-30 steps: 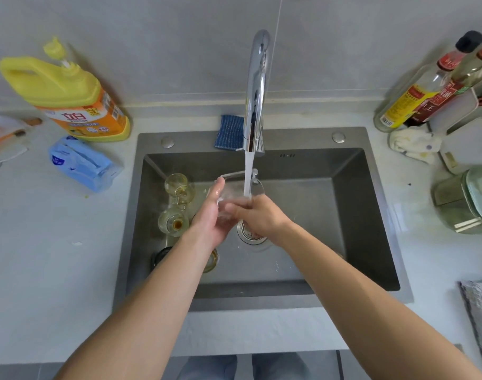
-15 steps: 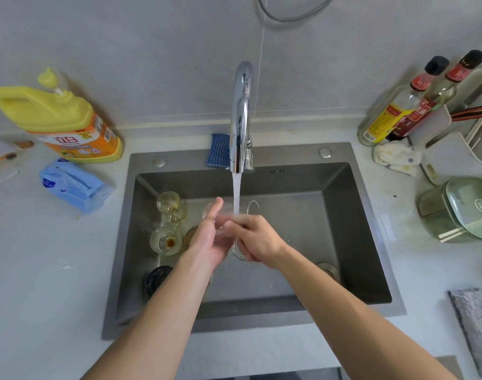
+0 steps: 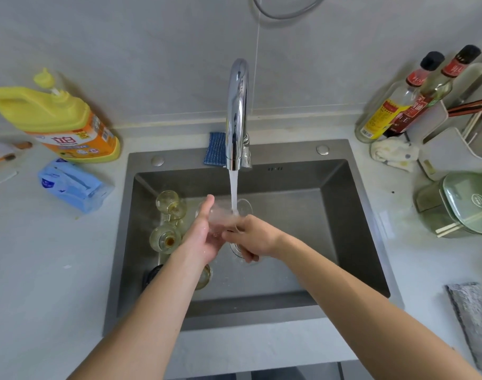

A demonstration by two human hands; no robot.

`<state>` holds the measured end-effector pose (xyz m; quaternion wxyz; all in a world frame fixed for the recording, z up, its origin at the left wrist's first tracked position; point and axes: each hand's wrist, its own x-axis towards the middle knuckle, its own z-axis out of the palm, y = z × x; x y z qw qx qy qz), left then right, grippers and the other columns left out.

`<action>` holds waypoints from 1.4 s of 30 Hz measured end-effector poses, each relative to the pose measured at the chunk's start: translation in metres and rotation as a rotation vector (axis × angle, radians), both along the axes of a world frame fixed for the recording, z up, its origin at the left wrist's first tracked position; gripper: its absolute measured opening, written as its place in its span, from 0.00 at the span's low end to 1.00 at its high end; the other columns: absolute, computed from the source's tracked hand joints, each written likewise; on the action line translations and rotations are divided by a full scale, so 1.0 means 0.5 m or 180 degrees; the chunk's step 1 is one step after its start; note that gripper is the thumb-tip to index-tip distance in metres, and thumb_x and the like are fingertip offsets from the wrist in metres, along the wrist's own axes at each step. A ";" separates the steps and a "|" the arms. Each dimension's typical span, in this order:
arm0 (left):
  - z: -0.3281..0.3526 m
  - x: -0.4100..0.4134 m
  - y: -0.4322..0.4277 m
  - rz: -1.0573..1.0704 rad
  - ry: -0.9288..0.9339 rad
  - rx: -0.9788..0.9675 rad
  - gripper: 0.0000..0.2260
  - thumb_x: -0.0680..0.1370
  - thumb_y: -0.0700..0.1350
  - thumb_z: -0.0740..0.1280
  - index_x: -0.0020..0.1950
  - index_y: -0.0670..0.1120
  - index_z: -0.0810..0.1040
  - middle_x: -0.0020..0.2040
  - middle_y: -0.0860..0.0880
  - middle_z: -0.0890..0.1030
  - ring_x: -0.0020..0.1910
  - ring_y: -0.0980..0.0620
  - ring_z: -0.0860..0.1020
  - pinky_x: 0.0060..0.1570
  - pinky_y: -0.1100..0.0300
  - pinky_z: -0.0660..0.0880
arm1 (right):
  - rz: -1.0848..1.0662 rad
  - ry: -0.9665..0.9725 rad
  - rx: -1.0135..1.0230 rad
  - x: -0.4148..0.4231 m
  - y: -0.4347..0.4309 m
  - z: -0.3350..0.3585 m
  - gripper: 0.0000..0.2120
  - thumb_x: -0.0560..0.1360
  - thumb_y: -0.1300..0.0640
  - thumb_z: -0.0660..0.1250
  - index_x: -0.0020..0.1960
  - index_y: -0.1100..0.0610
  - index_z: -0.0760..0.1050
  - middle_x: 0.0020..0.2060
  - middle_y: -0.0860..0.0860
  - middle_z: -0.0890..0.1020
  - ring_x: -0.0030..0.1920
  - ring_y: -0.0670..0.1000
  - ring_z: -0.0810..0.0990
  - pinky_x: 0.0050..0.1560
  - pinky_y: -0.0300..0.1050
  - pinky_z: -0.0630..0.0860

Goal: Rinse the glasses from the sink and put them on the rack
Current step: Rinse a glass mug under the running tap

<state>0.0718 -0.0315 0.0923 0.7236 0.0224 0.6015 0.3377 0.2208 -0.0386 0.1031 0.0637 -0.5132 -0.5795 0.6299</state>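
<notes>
- The left hand (image 3: 204, 237) lies against the side of a clear stemmed glass (image 3: 220, 215). Its fingers look straight, not curled, and the palm touches the glass.
- The right hand (image 3: 255, 237) has its fingers curled tight round the thin stem of the glass, just above the round foot.
- The glass is held up over the middle of the grey steel sink (image 3: 341, 204), between the two hands. It is tipped, with its open mouth pointing away from the person.
- A shiny silver tap (image 3: 237, 113) stands at the back of the sink. A white stream of water (image 3: 233, 187) runs down from it and lands on the glass.
- Three more small glasses with yellow-brown dregs sit in the left part of the sink. The back dirty glass (image 3: 170, 204) is by the far wall. The middle dirty glass (image 3: 164, 238) is a bit closer. The near dirty glass (image 3: 205, 275) is partly hidden under the left arm.
- A blue sponge cloth (image 3: 215, 149) lies on the back rim, just left of the tap.
- On the counter to the left stands a big yellow and orange soap bottle (image 3: 59, 124), with a soft blue packet (image 3: 72, 185) near it.
- On the counter to the right stand two tall sauce bottles with black caps (image 3: 393, 108). Near them are a crumpled white cloth (image 3: 393, 154), a white plastic stand (image 3: 440, 144) and a green pot with a glass lid (image 3: 462, 207).
- A fluffy grey cloth (image 3: 475, 319) lies at the right edge.
</notes>
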 end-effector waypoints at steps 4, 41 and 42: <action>0.008 -0.007 0.004 -0.0154 0.0188 0.0050 0.26 0.78 0.63 0.71 0.58 0.40 0.83 0.42 0.42 0.87 0.35 0.47 0.85 0.37 0.56 0.84 | 0.0991 -0.1871 0.1576 0.015 -0.005 -0.016 0.20 0.85 0.41 0.58 0.62 0.56 0.76 0.56 0.56 0.83 0.50 0.64 0.82 0.49 0.54 0.77; 0.010 -0.047 -0.039 -0.0048 -0.0418 0.0145 0.20 0.83 0.49 0.67 0.72 0.39 0.75 0.62 0.37 0.84 0.55 0.36 0.85 0.53 0.42 0.84 | 0.0931 -0.0759 0.0489 0.045 -0.015 -0.010 0.12 0.84 0.51 0.64 0.65 0.44 0.79 0.36 0.53 0.83 0.33 0.54 0.83 0.36 0.41 0.75; 0.012 -0.052 -0.037 -0.0070 -0.0403 0.0111 0.20 0.83 0.48 0.68 0.72 0.39 0.75 0.62 0.36 0.84 0.56 0.35 0.85 0.53 0.41 0.84 | 0.1368 -0.1355 0.0880 0.050 -0.011 -0.017 0.17 0.84 0.52 0.63 0.72 0.47 0.73 0.47 0.54 0.86 0.44 0.56 0.86 0.43 0.44 0.77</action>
